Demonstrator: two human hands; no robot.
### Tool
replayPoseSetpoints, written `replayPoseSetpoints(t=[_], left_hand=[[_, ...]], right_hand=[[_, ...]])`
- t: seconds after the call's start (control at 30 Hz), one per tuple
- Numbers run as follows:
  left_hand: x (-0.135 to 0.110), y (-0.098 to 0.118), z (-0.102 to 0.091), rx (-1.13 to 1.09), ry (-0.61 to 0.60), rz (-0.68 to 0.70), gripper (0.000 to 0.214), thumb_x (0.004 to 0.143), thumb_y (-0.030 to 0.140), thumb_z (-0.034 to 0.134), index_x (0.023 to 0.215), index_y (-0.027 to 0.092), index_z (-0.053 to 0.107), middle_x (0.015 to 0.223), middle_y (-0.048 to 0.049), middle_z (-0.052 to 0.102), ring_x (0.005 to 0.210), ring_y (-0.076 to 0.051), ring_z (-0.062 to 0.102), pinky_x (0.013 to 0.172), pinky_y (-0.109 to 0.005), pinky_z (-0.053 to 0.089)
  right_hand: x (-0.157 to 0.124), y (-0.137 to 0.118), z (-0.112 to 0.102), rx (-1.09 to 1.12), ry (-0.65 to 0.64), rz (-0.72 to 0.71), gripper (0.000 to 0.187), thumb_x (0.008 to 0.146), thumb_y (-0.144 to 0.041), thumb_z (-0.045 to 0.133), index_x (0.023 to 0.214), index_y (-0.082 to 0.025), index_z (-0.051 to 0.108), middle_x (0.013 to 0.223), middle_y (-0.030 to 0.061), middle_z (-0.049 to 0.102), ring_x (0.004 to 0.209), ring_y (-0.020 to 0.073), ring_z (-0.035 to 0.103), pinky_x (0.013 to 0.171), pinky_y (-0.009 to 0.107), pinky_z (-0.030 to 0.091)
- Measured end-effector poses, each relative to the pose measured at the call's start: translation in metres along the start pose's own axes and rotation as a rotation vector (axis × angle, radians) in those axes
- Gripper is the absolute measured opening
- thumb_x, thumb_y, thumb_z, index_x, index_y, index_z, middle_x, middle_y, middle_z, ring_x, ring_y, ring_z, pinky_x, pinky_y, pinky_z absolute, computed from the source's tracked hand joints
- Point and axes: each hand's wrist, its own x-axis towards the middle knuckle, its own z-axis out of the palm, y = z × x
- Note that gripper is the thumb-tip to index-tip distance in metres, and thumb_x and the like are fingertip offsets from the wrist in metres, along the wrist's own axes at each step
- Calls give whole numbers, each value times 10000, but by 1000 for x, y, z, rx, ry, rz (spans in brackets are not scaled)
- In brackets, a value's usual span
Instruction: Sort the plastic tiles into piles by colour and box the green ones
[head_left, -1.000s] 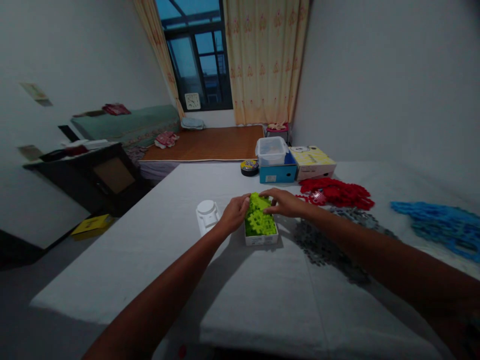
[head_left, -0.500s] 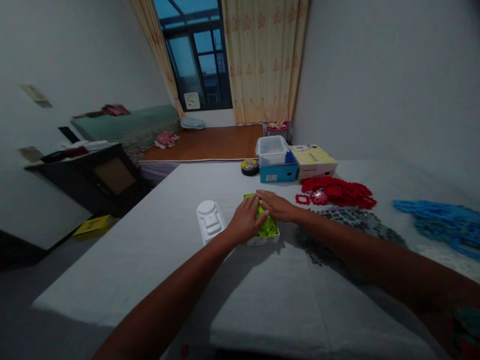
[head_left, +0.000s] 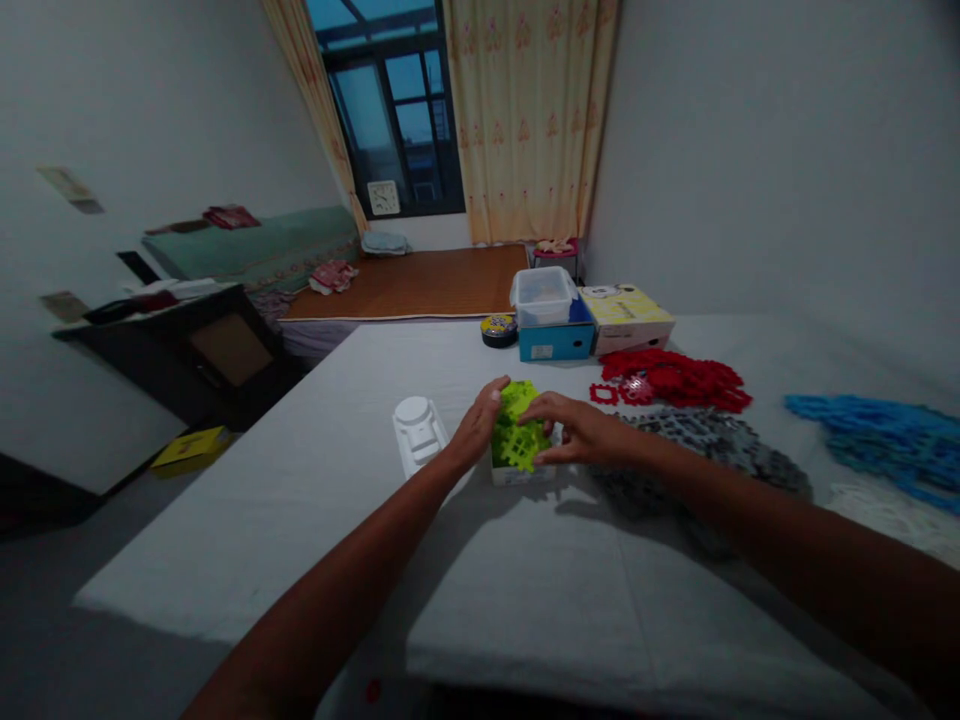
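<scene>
A small white box (head_left: 523, 477) in the middle of the table holds lime-green lattice plastic building pieces (head_left: 517, 400). One green piece (head_left: 523, 447) sits tilted at the box's near side. My right hand (head_left: 581, 428) comes at it from the right, fingertips on its upper edge and thumb on its lower edge, gripping it. Along the box's left side lies my left hand (head_left: 478, 425), fingers straight and together against the green pieces. Left of that hand is a white moulded plastic tray (head_left: 417, 430), partly covered by my forearm.
Grey (head_left: 697, 450), red (head_left: 675, 380) and blue pieces (head_left: 877, 430) lie in piles to the right. At the back stand a round tin (head_left: 499, 330), a blue box (head_left: 556, 343) bearing a clear container (head_left: 544, 298), and a yellow box (head_left: 630, 315).
My hands have come apart from on top of the green pieces. The left has slid to the box's left side, the right to its right, where it now grips a tilted piece.
</scene>
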Motion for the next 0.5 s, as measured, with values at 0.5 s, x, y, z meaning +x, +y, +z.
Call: replayPoseSetpoints(t=[0.5], left_hand=[[-11, -34, -1, -469, 14, -97, 670, 609, 78, 532, 1272, 168, 559, 1355, -77, 555, 1286, -287, 437, 1094, -452, 307]], right_hand=[[-11, 2, 11, -109, 74, -5, 439, 712, -346, 775, 1093, -194, 619, 1125, 87, 589, 753, 131, 600, 711, 289, 523]])
